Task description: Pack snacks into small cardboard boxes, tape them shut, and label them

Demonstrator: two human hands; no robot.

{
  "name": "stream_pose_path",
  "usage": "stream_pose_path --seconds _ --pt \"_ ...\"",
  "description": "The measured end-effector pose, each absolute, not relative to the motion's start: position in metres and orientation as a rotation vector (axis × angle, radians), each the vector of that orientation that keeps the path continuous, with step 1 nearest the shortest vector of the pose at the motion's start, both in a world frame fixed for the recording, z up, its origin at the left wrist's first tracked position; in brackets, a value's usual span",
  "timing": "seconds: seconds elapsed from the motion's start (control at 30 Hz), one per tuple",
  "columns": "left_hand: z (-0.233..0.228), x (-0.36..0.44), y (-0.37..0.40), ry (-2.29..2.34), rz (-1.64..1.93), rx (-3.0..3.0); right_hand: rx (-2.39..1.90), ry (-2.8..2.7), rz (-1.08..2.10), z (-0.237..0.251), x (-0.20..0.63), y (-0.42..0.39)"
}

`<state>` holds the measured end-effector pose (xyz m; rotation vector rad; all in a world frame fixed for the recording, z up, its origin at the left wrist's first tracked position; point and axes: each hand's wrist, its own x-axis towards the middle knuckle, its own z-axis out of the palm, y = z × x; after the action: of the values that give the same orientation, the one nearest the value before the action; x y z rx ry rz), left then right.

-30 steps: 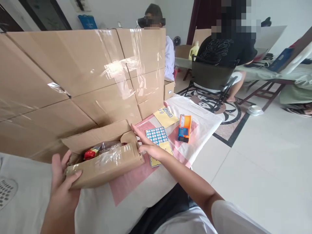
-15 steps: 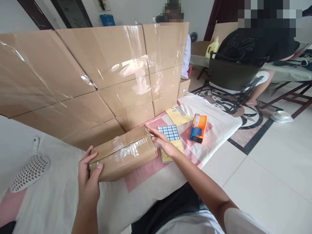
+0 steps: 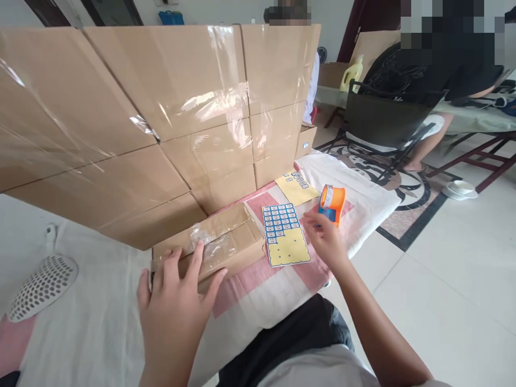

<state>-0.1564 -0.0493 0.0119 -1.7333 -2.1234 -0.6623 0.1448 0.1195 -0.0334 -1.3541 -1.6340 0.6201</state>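
A small cardboard box (image 3: 242, 244) with clear tape across its top lies on the cloth-covered table. My left hand (image 3: 177, 285) rests on the box's left part, fingers spread over the top and the thumb toward the near side. My right hand (image 3: 324, 236) is over the right side of the table, its fingers partly stretched out beside an orange and blue tape dispenser (image 3: 339, 201); whether they touch it I cannot tell. Between box and right hand lies a sheet of blue-edged labels (image 3: 288, 247), partly peeled down to yellow backing.
A wall of taped cardboard boxes (image 3: 201, 107) stands behind the small box. A second yellow label sheet (image 3: 298, 189) lies at the table's far side. On the left is a white perforated object (image 3: 42, 287). A person sits in a black chair (image 3: 395, 118) at the right.
My right hand has left the box's right end and moved right to the tape dispenser. My left hand has shifted from the box's left end onto its top, fingers spread.
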Motion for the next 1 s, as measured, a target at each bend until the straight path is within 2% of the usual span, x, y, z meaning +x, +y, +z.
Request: stream_pose_path --seconds 0.1,0.27,0.33,0.47,0.57,0.67,0.87,1.0 --pt "0.015 -0.163 -0.03 -2.078 -0.665 -1.82 -1.417 -1.391 0.377 -0.034 0.176 0.136" --pt "0.027 -0.162 0.006 -2.047 -0.702 -1.887 -1.423 -1.475 0.479 -0.041 0.199 0.183" --pt "0.031 -0.142 0.013 -2.02 -0.932 -1.875 -1.371 -1.49 0.437 -0.038 0.195 0.178" --pt "0.026 -0.064 0.017 -1.927 -1.62 -2.051 -1.226 -1.561 0.375 -0.017 0.174 0.125" --pt "0.009 -0.008 0.022 -2.02 -1.897 -2.453 -1.038 -1.705 0.26 0.0 0.16 0.084" --pt "-0.005 0.016 0.027 -2.118 -2.091 -2.48 -0.977 -1.758 0.138 0.004 0.153 0.068" --pt "0.01 0.008 0.011 -1.919 -2.173 -2.511 -1.076 -1.606 0.08 -0.005 0.153 0.076" --pt "0.017 0.007 0.001 -2.168 -2.116 -2.718 -1.119 -1.477 0.204 0.004 0.152 0.078"
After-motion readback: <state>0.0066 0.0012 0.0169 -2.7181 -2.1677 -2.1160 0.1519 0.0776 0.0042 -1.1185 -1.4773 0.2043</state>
